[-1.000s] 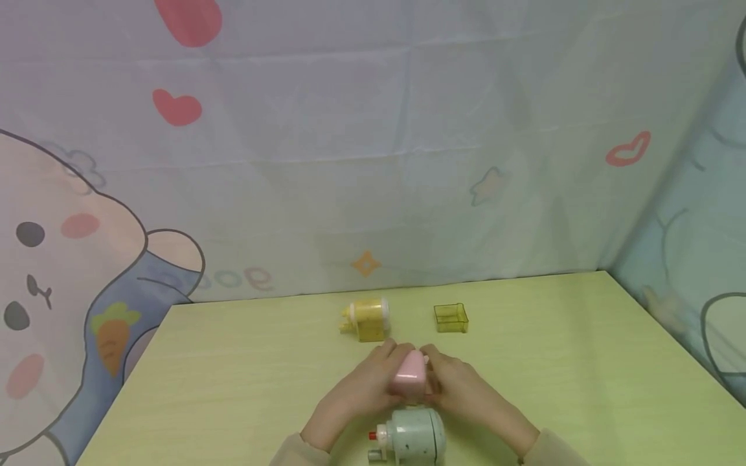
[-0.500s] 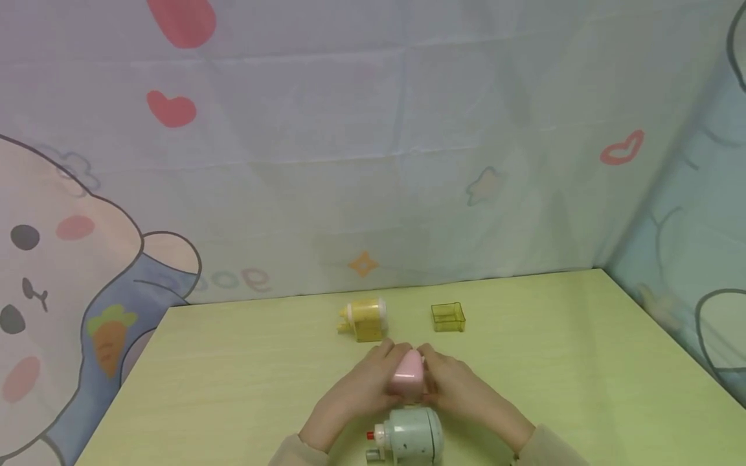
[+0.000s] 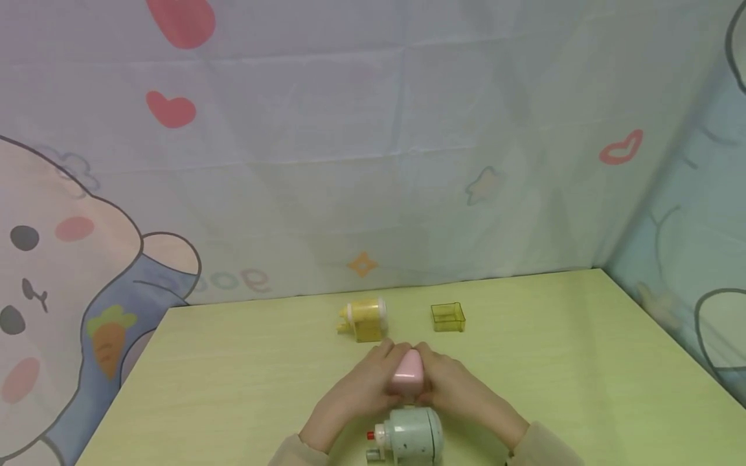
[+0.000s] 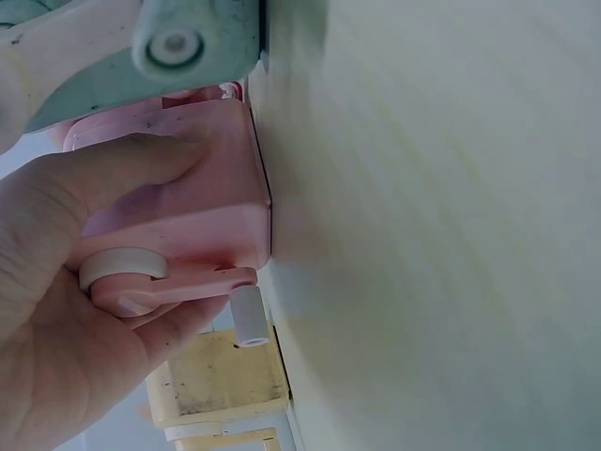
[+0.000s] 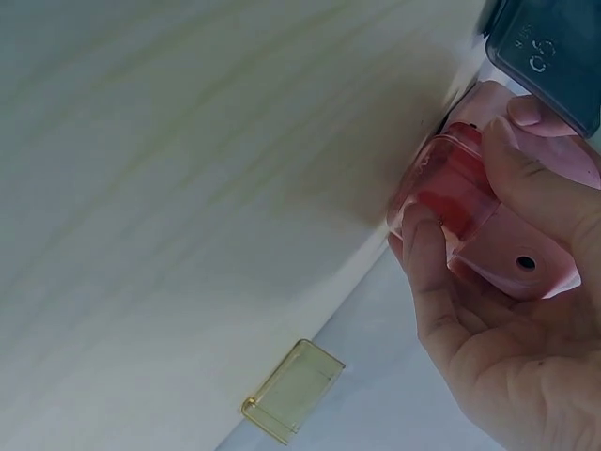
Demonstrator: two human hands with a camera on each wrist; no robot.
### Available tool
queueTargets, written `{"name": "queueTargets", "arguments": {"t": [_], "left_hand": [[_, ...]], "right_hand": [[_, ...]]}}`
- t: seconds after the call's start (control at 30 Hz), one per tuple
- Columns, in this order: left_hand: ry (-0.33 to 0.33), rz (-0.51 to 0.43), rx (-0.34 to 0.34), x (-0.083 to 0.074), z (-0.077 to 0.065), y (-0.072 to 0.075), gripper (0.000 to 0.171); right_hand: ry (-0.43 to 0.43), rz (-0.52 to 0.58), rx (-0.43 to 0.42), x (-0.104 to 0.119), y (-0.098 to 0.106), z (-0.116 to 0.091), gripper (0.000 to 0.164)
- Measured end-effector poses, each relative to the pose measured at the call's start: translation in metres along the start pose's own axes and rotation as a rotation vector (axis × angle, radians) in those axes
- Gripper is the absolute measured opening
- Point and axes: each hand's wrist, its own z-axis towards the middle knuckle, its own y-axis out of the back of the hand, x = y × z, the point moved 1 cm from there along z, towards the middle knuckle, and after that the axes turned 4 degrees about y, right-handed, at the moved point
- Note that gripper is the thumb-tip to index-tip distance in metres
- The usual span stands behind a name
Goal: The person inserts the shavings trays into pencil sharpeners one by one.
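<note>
A pink crank pencil sharpener (image 3: 408, 372) stands on the table between both hands. My left hand (image 3: 373, 380) grips its crank side, thumb along the pink body and fingers behind the crank (image 4: 188, 285). On the opposite side, my right hand (image 3: 457, 387) pinches the clear reddish shavings drawer (image 5: 451, 183), which sits at the body. In front of the hands is a pale green pencil sharpener (image 3: 415, 433) with a red-tipped part pointing left. Behind them stands a yellow pencil sharpener (image 3: 367, 318), its crank side to the left.
A clear yellow shavings drawer (image 3: 448, 317) lies by itself at the back, right of the yellow sharpener. The light table (image 3: 233, 375) ends at a printed cloth backdrop (image 3: 326, 194), with another cloth wall (image 3: 688, 226) on the right.
My right hand has moved in slightly to the left, closer against the pink sharpener. The left hand holds its place, and the other sharpeners stay put.
</note>
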Motion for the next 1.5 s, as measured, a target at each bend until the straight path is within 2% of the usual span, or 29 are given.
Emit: {"name": "queueTargets", "arguments": {"t": [0.4,0.63,0.9,1.5], "left_hand": [[0.011,0.0,0.025,0.0001,-0.0018,0.0027,0.078],[0.031,-0.043,0.025,-0.0008,-0.0033,0.0005,0.078],[0.008,-0.037,-0.002,-0.0014,-0.0036,0.0017,0.073],[0.003,-0.013,-0.002,-0.0019,-0.0009,0.0002,0.072]], "right_hand": [[-0.002,0.027,0.009,-0.0006,-0.0028,0.0018,0.058],[0.036,0.018,0.018,0.0002,-0.0046,0.002,0.061],[0.054,-0.004,0.0,-0.0007,-0.0045,0.0038,0.062],[0.033,0.024,0.04,-0.006,-0.0031,0.0058,0.061]]}}
